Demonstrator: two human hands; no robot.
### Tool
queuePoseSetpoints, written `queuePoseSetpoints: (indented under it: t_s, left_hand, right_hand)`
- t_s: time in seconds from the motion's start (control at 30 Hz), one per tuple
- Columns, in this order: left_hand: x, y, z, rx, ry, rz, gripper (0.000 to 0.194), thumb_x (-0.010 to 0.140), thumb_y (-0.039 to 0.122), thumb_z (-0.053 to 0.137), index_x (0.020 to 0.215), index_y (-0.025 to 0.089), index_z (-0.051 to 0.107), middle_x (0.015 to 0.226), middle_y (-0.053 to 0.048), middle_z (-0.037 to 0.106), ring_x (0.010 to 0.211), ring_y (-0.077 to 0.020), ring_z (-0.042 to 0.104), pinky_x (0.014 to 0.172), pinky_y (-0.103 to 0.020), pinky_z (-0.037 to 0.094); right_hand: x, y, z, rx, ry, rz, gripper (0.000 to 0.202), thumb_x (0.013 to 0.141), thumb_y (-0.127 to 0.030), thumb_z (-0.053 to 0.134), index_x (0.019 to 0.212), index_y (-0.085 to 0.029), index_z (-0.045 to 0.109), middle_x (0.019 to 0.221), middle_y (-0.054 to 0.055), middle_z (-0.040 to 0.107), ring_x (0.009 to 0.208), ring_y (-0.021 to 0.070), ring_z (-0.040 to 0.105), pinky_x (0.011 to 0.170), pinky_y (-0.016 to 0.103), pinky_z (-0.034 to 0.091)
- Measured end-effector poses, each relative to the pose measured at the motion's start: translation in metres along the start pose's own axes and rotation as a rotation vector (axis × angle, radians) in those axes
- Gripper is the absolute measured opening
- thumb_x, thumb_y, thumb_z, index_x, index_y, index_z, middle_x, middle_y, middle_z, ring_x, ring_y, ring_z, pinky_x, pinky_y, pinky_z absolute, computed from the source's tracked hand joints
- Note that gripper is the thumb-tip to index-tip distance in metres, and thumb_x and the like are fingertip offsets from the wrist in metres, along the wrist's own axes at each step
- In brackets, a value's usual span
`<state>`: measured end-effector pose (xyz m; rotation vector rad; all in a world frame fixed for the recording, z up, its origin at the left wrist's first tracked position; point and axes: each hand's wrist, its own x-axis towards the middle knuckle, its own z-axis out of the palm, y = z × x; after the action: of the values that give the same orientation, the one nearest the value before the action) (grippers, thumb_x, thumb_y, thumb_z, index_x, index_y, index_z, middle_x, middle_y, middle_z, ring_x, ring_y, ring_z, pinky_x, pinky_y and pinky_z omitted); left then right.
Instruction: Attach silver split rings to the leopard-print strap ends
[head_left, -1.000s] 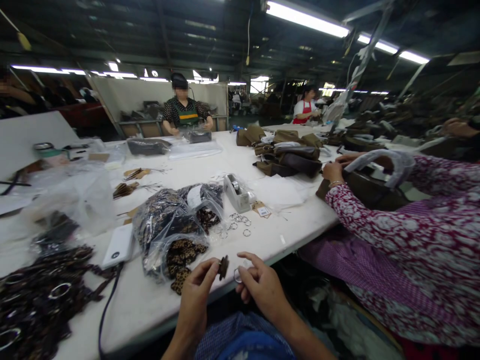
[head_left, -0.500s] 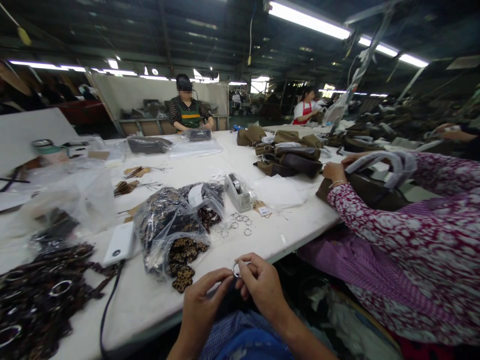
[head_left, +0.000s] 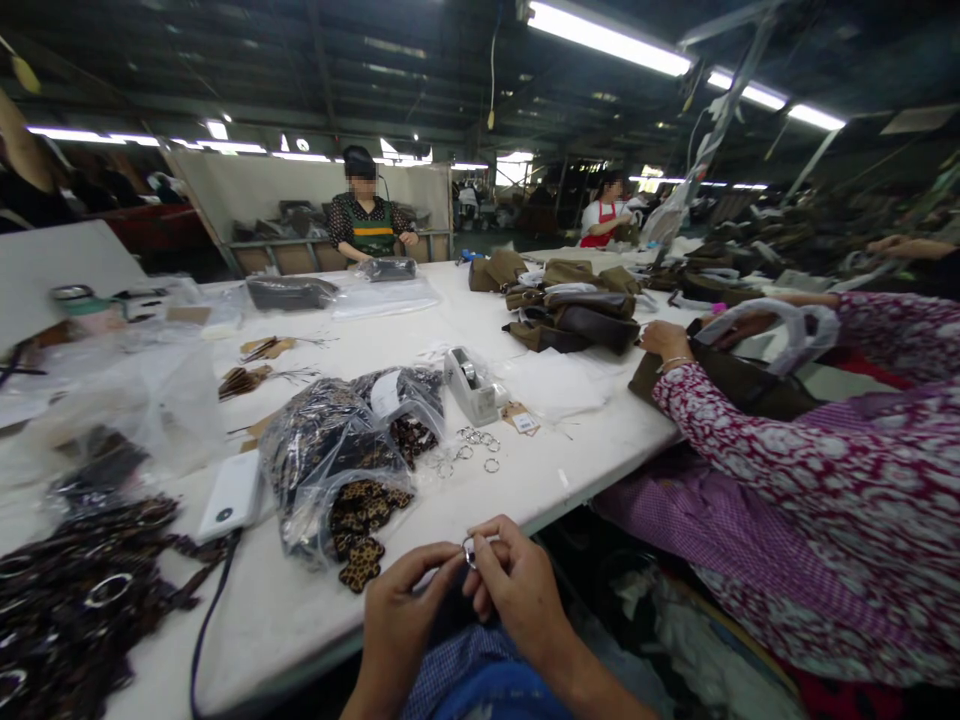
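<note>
A small metal ring is pinched between my two hands, just off the front edge of the table. My left hand grips its left side with thumb and forefinger. On the right side, my right hand holds it with thumb and fingers, the other fingers curled. Beyond my hands, several similar loose rings lie on the white table. To the left sits a clear plastic bag of leopard-print pieces, some spilling from its opening.
A tape dispenser and tags stand behind the rings. Left are a white power bank with a cable and dark straps with rings. A person at right handles a brown bag; brown bags are piled further back.
The view has shifted slightly. My hands still hold the ring, which now appears narrower and turned. At right, a pink item shows by the neighbour's far hand; the person opposite has moved their hands.
</note>
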<state>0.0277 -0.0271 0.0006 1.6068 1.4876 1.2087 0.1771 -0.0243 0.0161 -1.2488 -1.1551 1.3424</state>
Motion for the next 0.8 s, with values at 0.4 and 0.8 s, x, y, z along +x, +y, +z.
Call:
queuePoseSetpoints:
  t_s: [0.4, 0.8]
  left_hand:
    - [0.014, 0.012, 0.016, -0.098, -0.091, -0.123, 0.017, 0.083, 0.036, 0.066, 0.087, 0.020, 0.072, 0.085, -0.004, 0.078, 0.078, -0.0211, 0.074, 0.072, -0.027, 0.057]
    - [0.193, -0.039, -0.003, 0.678, -0.042, -0.130, 0.025, 0.094, 0.030, 0.054, 0.108, 0.015, 0.066, 0.111, -0.014, 0.071, 0.106, -0.0279, 0.065, 0.095, -0.042, 0.048]
  right_hand:
    - [0.008, 0.020, -0.007, -0.265, 0.057, -0.178, 0.028, 0.096, -0.045, 0.049, 0.101, -0.021, 0.064, 0.065, 0.003, 0.070, 0.056, 0.0176, 0.067, 0.055, 0.023, 0.049]
    - [0.028, 0.029, -0.016, 0.097, 0.048, -0.036, 0.044, 0.090, -0.056, 0.055, 0.106, -0.016, 0.062, 0.059, 0.000, 0.063, 0.044, 0.0104, 0.055, 0.044, 0.019, 0.044]
